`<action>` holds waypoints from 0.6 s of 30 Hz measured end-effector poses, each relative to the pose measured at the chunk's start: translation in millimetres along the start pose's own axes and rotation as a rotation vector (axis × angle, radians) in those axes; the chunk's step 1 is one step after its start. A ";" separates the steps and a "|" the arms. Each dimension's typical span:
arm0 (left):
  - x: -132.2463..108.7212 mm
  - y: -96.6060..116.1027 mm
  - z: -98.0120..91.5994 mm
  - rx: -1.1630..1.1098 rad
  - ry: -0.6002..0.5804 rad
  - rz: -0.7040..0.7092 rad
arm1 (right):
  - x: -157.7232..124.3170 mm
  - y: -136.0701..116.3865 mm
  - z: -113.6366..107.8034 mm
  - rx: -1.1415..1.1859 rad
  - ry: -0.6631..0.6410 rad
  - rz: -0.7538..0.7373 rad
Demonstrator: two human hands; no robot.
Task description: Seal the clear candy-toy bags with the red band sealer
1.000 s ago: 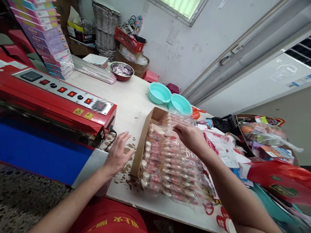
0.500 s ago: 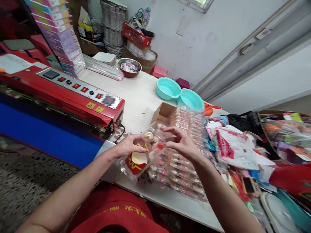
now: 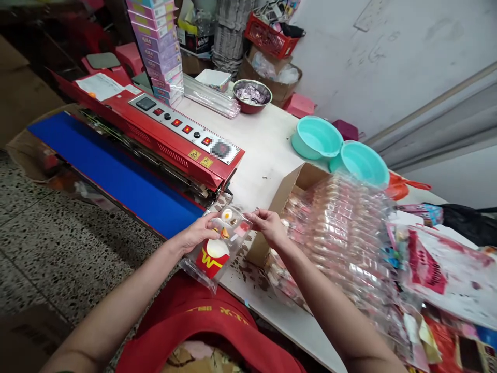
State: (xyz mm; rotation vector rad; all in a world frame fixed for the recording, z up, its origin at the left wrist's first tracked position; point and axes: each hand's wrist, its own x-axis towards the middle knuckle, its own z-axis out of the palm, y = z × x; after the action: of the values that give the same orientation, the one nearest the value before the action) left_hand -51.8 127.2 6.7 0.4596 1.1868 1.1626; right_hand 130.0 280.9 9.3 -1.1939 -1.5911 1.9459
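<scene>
A clear plastic bag [image 3: 237,239] hangs between my two hands in front of my body. Inside it show a red fries-box shape with a yellow mark [image 3: 213,259], a small fried-egg piece [image 3: 227,215], an orange piece and a pink-red piece on a white stick. My left hand [image 3: 200,232] pinches the bag's left side, thumb over the plastic. At its upper right edge, my right hand [image 3: 267,224] grips the bag between thumb and fingers. Right of my hands, a cardboard box [image 3: 285,194] is packed with rows of similar clear packets [image 3: 337,223].
At left stands a red sealing machine [image 3: 182,140] with a blue belt [image 3: 128,171]. Two turquoise basins [image 3: 318,135] and a metal bowl of small packets [image 3: 252,98] sit farther back. Stacked pink and purple boxes [image 3: 159,52] rise behind the machine. Assorted bags [image 3: 446,264] crowd the right side.
The view has swung left, showing more of the machine's belt. Both hands have carried the bag left, away from the box of packets, and the bag now hangs flatter, facing me.
</scene>
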 end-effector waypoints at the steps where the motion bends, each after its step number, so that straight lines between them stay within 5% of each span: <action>1: -1.6 -1.3 -4.6 0.012 0.013 -0.005 | 0.1 0.5 1.5 -0.008 -0.009 -0.013; 6: -12.2 6.8 -23.3 0.102 -0.026 -0.076 | 3.6 -4.7 2.6 -0.075 -0.009 -0.145; 12: -8.6 19.6 -28.6 0.246 -0.153 -0.062 | 13.5 -7.5 7.0 -0.176 -0.517 0.146; 15: -7.1 16.8 -30.1 0.602 0.065 0.104 | 19.5 2.3 12.7 -0.175 -0.620 0.230; 18: -24.1 4.1 -38.4 0.990 0.536 0.375 | 24.0 15.4 19.5 -0.180 -0.534 0.227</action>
State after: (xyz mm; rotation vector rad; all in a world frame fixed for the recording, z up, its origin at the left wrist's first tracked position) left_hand -86.1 97.3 7.0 1.1998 2.2110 0.9581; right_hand 104.4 281.4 -13.9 -1.0042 -1.9951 2.4633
